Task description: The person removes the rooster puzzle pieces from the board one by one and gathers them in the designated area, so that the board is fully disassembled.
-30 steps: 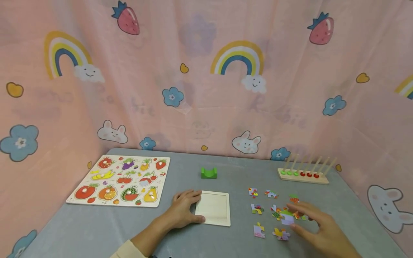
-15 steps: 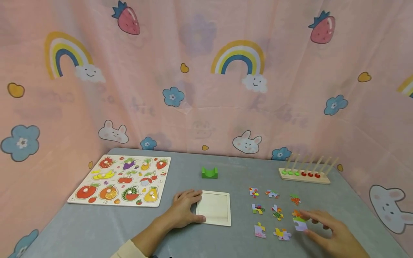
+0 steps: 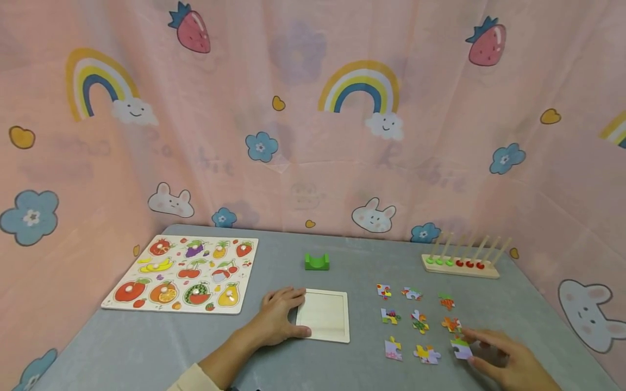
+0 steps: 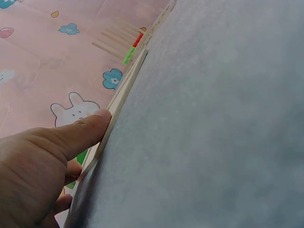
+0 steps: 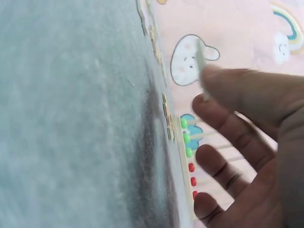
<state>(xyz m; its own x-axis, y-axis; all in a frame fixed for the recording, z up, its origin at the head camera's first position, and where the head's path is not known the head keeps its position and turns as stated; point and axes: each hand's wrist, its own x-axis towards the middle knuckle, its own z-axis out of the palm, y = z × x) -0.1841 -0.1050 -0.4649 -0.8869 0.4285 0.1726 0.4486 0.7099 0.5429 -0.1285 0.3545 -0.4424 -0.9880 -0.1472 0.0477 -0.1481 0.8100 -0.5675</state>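
Observation:
A square wooden puzzle tray (image 3: 346, 317) lies flat, its recess bare. My left hand (image 3: 279, 320) holds the tray's left side, fingertips at the far corner and thumb near the front one; in the left wrist view the thumb (image 4: 90, 130) lies on the tray's edge. My right hand (image 3: 511, 355) pinches a lilac and green jigsaw piece (image 3: 461, 348) between thumb and fingers. The right wrist view shows this piece (image 5: 201, 57) edge-on, raised off the table. Several other jigsaw pieces (image 3: 419, 322) lie spread in rough rows between the hands.
A fruit knob-puzzle board (image 3: 178, 279) lies at the left. Behind the tray stands a green block (image 3: 317, 263) with a curved cutout. A wooden peg rack (image 3: 459, 267) with green and red beads stands at the back right. A pink printed curtain (image 3: 303, 174) surrounds the table.
My right hand has moved right and toward the front with the lilac and green piece, away from the middle pieces. The left hand and the tray have stayed put.

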